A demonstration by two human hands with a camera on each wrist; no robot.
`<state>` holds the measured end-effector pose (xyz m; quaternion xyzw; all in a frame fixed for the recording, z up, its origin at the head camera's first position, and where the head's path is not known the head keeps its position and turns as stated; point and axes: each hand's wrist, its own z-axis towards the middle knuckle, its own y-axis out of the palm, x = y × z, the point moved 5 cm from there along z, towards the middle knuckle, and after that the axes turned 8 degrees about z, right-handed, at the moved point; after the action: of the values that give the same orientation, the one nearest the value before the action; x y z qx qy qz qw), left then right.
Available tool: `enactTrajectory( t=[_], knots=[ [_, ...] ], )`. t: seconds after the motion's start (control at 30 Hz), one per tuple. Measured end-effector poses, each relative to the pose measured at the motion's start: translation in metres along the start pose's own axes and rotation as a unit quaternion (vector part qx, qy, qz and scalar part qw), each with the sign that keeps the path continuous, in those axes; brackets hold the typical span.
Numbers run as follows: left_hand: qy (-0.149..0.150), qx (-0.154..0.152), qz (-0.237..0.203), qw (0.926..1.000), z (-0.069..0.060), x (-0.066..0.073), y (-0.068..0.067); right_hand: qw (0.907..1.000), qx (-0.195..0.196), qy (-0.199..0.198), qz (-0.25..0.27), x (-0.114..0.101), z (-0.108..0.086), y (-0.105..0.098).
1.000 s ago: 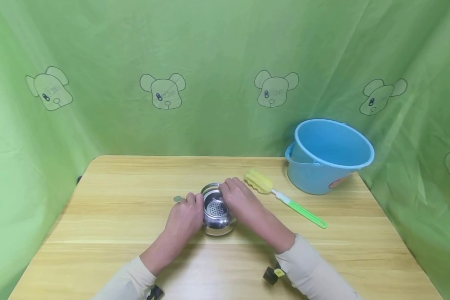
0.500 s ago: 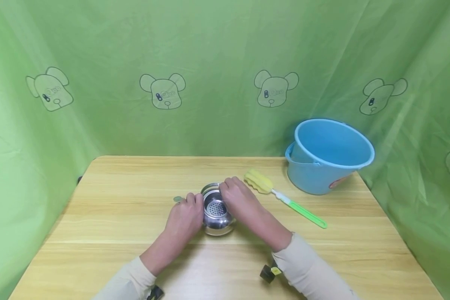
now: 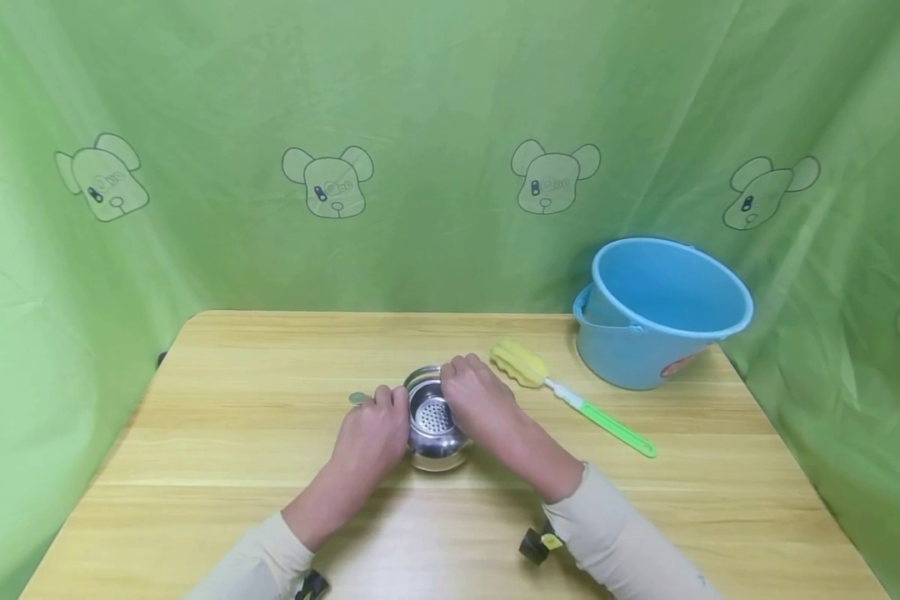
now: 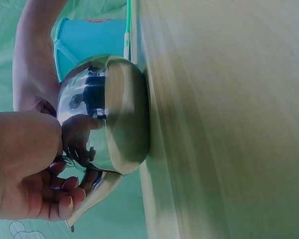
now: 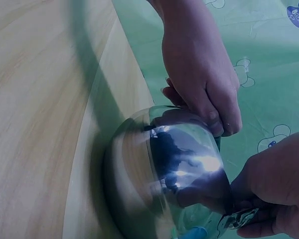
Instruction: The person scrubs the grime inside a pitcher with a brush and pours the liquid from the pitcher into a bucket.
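A shiny stainless-steel teapot (image 3: 437, 446) stands upright on the wooden table, its round body reflecting the surroundings. Inside its open mouth sits a strainer (image 3: 432, 416) with a perforated bottom. On the left, the spout (image 3: 357, 398) pokes out past my left hand (image 3: 371, 429). That hand grips the rim on the spout side with curled fingers, as the left wrist view shows beside the spout (image 4: 97, 196). At the far right of the rim, my right hand (image 3: 482, 400) pinches a shiny metal part (image 5: 237, 219) at the rim. What exactly that part is, my fingers hide.
A blue bucket (image 3: 621, 354) with a handle stands at the table's back right corner. Between it and the teapot lies a sponge brush (image 3: 520, 363) with a green handle (image 3: 617, 429). Green curtain (image 3: 435, 267) hangs behind the wooden table (image 3: 255, 375).
My right forearm has shifted slightly to the left. Both hands stay on the teapot's rim, and the teapot has not visibly moved on the table.
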<state>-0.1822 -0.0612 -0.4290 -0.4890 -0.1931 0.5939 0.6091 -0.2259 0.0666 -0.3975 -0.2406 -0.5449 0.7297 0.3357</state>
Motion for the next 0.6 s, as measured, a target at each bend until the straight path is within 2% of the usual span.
enactTrajectory(
  t=[0.33, 0.6],
  knots=[
    [0.003, 0.014, 0.006, 0.9999, -0.0009, 0.0001, -0.0011, 0.9999, -0.015, 0.007, 0.002, 0.0001, -0.0009, 0.0015],
    [-0.002, 0.0, 0.001, 1.0, -0.0008, -0.0006, -0.0012, 0.9999, -0.014, 0.002, -0.005, 0.0006, -0.0016, 0.0037]
  ],
)
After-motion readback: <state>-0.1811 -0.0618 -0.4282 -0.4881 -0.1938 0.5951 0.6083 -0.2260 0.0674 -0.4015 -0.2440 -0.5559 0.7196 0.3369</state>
